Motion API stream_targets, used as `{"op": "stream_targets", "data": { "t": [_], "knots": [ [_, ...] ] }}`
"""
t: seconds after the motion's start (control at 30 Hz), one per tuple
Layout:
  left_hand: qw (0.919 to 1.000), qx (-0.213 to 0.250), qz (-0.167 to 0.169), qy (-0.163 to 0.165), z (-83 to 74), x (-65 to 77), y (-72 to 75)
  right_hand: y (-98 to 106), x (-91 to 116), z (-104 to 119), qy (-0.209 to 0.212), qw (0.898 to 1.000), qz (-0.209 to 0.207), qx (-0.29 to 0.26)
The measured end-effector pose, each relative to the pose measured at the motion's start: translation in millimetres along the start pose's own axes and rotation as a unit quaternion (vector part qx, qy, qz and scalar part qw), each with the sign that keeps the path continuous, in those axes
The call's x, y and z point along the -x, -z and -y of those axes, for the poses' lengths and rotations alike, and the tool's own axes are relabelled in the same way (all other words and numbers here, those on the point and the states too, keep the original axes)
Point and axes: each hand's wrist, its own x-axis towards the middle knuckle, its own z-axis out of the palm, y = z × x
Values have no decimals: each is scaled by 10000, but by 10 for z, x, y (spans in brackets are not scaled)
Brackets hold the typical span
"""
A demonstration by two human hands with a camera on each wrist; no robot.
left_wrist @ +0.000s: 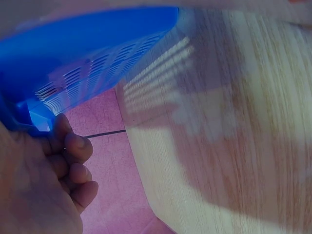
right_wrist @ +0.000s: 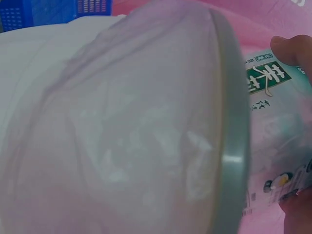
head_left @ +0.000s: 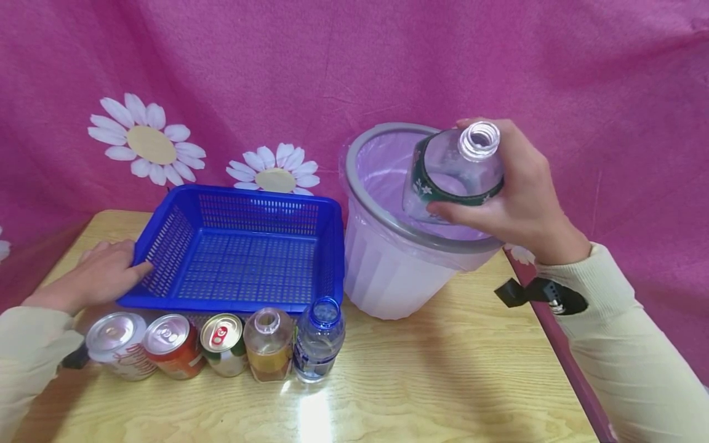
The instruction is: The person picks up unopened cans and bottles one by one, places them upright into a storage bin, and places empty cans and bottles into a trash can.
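Observation:
Over the trash bin (head_left: 399, 271), my right hand (head_left: 520, 191) grips an uncapped clear plastic bottle (head_left: 451, 157) with a green label. The bottle is tilted, its mouth towards the head camera and its base over the bin's opening. In the right wrist view the labelled bottle (right_wrist: 278, 112) shows beyond the bin's grey rim (right_wrist: 234, 126). My left hand (head_left: 100, 274) holds the left rim of a blue plastic basket (head_left: 252, 264), thumb over the edge. The left wrist view shows curled fingers (left_wrist: 78, 148) beside the basket's wall (left_wrist: 87, 53).
A row stands before the basket: a white-and-silver can (head_left: 120, 346), an orange-red can (head_left: 173, 346), a green can (head_left: 224, 344), a bottle with amber liquid (head_left: 269, 347) and a clear bottle with blue neck (head_left: 319, 344). A pink flowered cloth (head_left: 332, 74) hangs behind the wooden table (head_left: 421, 381).

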Motion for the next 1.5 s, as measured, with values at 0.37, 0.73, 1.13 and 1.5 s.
{"op": "stream_targets", "data": {
  "t": [0.37, 0.73, 1.13, 1.5],
  "knots": [
    [10000, 36, -26, -44, -5, 4, 7, -99, -58, -109, -530, 9981, 240, 212],
    [10000, 47, -2, -18, 0, 5, 0, -168, -73, -201, -844, 9944, 516, 368],
    [10000, 19, -40, -4, -5, 0, 1, -249, -73, -276, -1078, 9896, 892, 335],
    [10000, -4, -45, 2, 19, -13, -3, -331, -55, -338, -1192, 9837, 1199, 612]
  ]
}}
